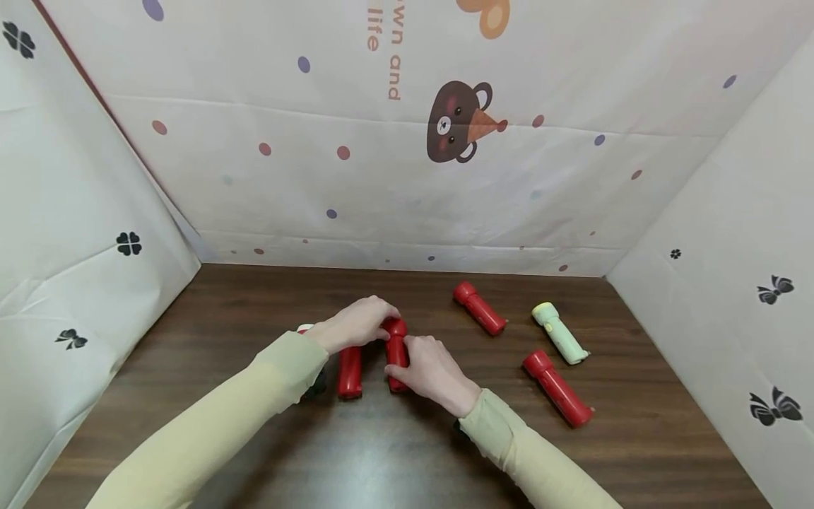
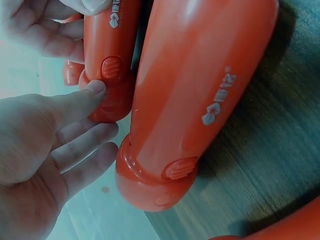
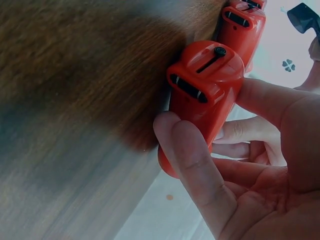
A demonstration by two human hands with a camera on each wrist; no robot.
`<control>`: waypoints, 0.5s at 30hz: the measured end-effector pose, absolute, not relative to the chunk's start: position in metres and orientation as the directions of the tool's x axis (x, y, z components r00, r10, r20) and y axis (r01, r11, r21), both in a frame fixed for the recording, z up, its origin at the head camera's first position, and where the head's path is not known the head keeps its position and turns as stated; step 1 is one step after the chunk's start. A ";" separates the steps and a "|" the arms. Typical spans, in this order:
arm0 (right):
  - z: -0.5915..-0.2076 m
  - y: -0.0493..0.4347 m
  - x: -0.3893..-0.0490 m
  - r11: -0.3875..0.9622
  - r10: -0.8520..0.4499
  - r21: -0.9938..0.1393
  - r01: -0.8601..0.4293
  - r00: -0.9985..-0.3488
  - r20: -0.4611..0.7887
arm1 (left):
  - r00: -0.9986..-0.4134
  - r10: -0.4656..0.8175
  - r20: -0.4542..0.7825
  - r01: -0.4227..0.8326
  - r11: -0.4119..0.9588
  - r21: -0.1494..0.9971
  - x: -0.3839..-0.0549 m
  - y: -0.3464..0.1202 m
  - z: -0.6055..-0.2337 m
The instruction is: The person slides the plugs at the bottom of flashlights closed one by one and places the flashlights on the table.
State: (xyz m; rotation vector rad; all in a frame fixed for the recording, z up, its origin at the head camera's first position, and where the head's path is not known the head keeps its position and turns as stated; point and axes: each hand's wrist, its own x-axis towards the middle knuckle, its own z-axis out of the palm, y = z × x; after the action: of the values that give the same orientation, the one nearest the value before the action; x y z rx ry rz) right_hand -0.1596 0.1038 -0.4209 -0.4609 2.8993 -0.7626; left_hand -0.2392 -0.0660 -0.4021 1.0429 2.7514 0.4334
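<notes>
- Between the left hand point(image 1: 357, 322) and the right hand point(image 1: 437, 372) is a glossy red plastic flashlight point(image 1: 396, 351), taken as landmark, its head end pointing away from the person. Whether it rests on the brown wood-grain tabletop point(image 1: 254, 297) or is slightly raised cannot be told.
- Left hand: at the landmark's head end; fingers pinch it, thumb tip against the red surface.
- Right hand: at the landmark's body, toward the tail; fingers grip it, thumb on one side and fingertips on the other. The tail face carries a black slider and a dark slot.
- Just left of the landmark: a second red cylindrical flashlight point(image 1: 350, 375), roughly parallel, with a ribbed switch and white lettering.
- Farther left of the landmark: a small white-and-red item point(image 1: 305, 328), mostly hidden by the left wrist; identity not determinable.
- Right of the landmark and farther from the person: a slim red flashlight point(image 1: 480, 309), lying aslant.
- Well right of the landmark: a pale green plastic flashlight point(image 1: 559, 332) with a yellowish head rim.
- Right of the landmark, nearer the person than the green one: a thick red flashlight point(image 1: 558, 389), lying aslant.
- Behind the landmark: a white printed curtain point(image 1: 381, 177).
</notes>
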 end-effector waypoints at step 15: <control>-0.422 0.108 -0.155 0.847 -0.316 -0.440 -0.299 -0.948 0.036 | -0.782 0.622 -0.036 0.576 0.743 0.340 -0.225 -0.072 -0.399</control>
State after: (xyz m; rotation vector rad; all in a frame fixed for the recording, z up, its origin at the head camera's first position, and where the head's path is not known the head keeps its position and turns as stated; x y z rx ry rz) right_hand -0.1546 0.1083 -0.4222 -0.4966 2.9825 -0.7019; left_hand -0.2251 -0.0717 -0.3987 0.9668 2.7944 0.4719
